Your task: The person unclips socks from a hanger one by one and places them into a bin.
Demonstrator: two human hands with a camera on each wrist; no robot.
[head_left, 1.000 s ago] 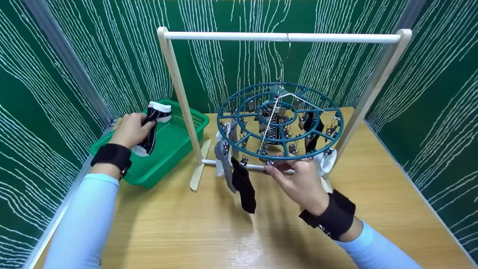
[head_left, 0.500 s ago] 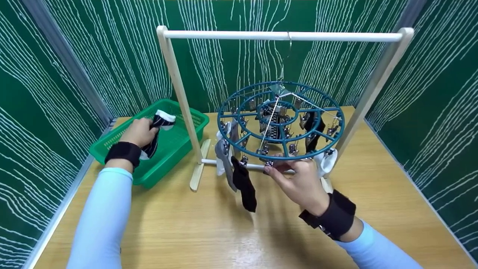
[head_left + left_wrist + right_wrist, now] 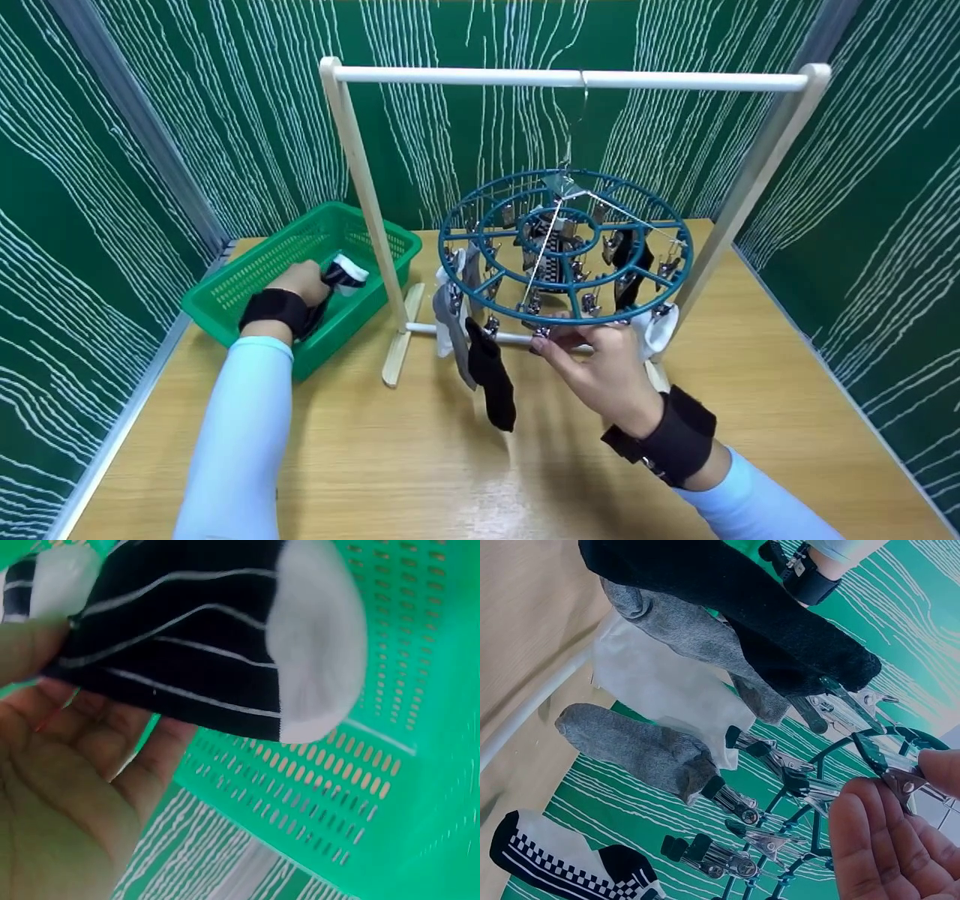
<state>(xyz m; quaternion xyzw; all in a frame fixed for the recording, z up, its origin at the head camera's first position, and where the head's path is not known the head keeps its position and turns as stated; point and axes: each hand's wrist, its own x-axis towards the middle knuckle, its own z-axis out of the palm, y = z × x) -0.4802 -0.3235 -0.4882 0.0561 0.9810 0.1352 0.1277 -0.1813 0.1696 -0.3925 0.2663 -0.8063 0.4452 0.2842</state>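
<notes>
My left hand grips a black sock with thin white stripes and a white end, low inside the green basket. In the left wrist view the thumb and fingers pinch its middle, and its other white end hangs past the thumb. My right hand pinches a metal clip at the front rim of the round blue-green hanger. No sock shows in that clip. Beside it hang a black sock, a grey sock and a white sock.
The hanger hangs by a hook from the white bar of a wooden rack. A checkered sock, another black sock and a white sock hang from it too. The rack's left foot stands close to the basket.
My left hand has moved right and down into the basket, carrying the striped sock with it. My right hand stays on the clip.
</notes>
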